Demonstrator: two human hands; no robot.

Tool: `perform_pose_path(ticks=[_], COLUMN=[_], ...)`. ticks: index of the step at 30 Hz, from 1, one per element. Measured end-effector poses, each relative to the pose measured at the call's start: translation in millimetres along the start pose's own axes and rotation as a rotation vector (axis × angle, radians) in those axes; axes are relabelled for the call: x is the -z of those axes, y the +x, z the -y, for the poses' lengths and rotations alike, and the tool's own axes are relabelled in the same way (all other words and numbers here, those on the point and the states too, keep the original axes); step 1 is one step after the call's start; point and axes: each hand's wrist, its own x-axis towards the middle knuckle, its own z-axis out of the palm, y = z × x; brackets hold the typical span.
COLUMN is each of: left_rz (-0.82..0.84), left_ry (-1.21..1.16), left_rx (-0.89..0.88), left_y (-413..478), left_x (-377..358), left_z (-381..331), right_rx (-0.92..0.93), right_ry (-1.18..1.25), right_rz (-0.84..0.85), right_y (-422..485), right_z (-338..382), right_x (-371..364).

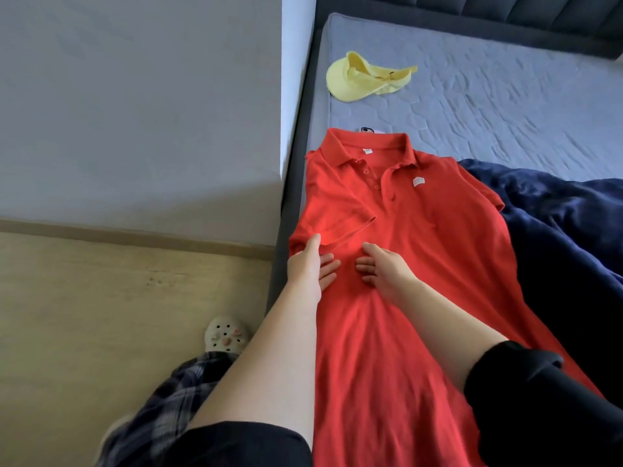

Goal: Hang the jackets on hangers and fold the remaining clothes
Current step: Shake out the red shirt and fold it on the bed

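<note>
Both forearms (269,365) reach over the red short-sleeved polo shirt (421,237) on the grey quilted mattress (505,112), its long axis running away from the fingers toward the collar. Left hand (312,264) and right hand (384,269) rest flat, fingers loose, gripping nothing. The folded-in sleeve (340,220) lies just beyond the left fingertips.
</note>
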Motion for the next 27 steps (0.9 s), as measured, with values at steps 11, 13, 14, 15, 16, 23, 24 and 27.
perform_pose_path(ticks=[11, 13, 14, 15, 16, 23, 24, 27], left_rz=[-0.291, -0.483, -0.474, -0.404, -0.293, 0.105, 0.105, 0.125], left_ry=[1.281, 1.3, 1.256, 1.235, 1.254, 1.772, 1.774, 1.779], left_rx=[-0.198, -0.532, -0.718, -0.867, -0.955, -0.695, -0.687, -0.64], left_y=[33, 25, 24, 25, 27, 50, 52, 59], left_x=[-6, -21, -31, -40, -49, -66, -66, -68], left_z=[-33, -41, -41, -38, -32, 40, 42, 40], right_rx=[0.078, 0.185, 0.256, 0.324, 0.384, 0.504, 0.426, 0.205], right_ry=[-0.223, -0.404, -0.485, -0.552, -0.601, -0.636, -0.627, -0.595], right_rz=[-0.216, -0.269, -0.316, -0.369, -0.427, -0.94, -0.962, -0.833], right_y=[57, 55, 54, 52, 52, 60, 65, 74], right_z=[37, 35, 36, 38, 40, 78, 81, 87], right_x=[3, 13, 19, 27, 37, 143, 157, 185])
